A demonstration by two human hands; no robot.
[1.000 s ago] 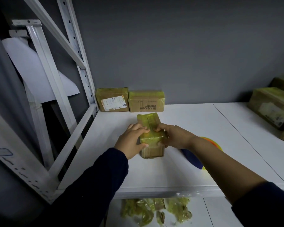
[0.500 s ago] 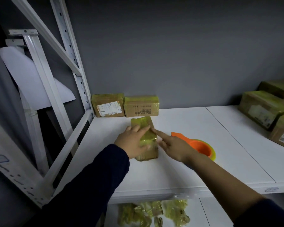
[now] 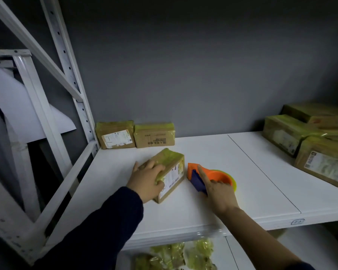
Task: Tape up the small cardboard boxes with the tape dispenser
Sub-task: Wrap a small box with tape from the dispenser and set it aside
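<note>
A person in dark sleeves stands at a white shelf (image 3: pixel 242 184) set against a grey wall (image 3: pixel 183 75). The left hand (image 3: pixel 146 180) holds the box (image 3: pixel 171 159), fingers curled over its tape-covered top and thumb pressed on the near side by the printed label. The box lies at an angle in the left half of the shelf, roughly midway between the back and front edges. Just beside it, with a narrow strip of bare shelf between them, lies the dispenser (image 3: pixel 220 175), orange with a blue part and a yellow-green roll showing at its far rim. The right hand (image 3: pixel 218 193) rests on it from the near side, the index finger (image 3: pixel 200 171) laid straight along the orange top and another finger touching the ring. The thumb is hidden, so I cannot tell whether the hand has any grip on it. In the back left corner, against the wall, two taped boxes stand side by side and touching: one with a white label (image 3: pixel 115 136), one with dark print (image 3: pixel 154 135). Along the right edge sits a pile of bigger taped boxes (image 3: pixel 287 133), partly cut off by the frame. A white perforated upright (image 3: pixel 74 90) rises at the back left corner, with a white sheet (image 3: pixel 27 106) behind the rack frame. On the shelf below, near its front, lie crumpled yellow-green tape scraps (image 3: pixel 174 254).
</note>
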